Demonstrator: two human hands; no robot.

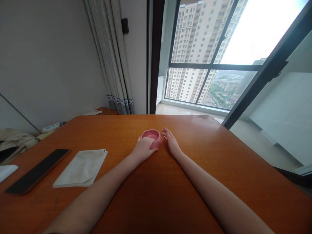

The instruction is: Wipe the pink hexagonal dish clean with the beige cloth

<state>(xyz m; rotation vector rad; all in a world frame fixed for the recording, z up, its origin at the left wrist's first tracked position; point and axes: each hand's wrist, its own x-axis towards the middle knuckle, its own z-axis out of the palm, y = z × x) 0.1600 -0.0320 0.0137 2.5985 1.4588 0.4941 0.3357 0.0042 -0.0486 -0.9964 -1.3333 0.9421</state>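
A small round pink bowl (157, 136) with a notched, wavy rim, much like an ashtray, stands upright on the wooden table (195, 188). My left hand (144, 146) grips its near left side, with the fingers over the rim and the thumb along the outer front wall. Part of the bowl is hidden behind that hand. Just right of the bowl is my right hand (171, 141), its fingers stretched and slightly apart, holding nothing. Whether its fingertips touch the bowl, I cannot tell.
A folded white cloth (81, 167) lies left of my left forearm. Beyond it are a long dark flat board (40, 170) and a white item (7, 171) at the left edge. Crumpled fabric (18, 141) sits at far left. Behind the table are a curtain (113, 58) and a window.
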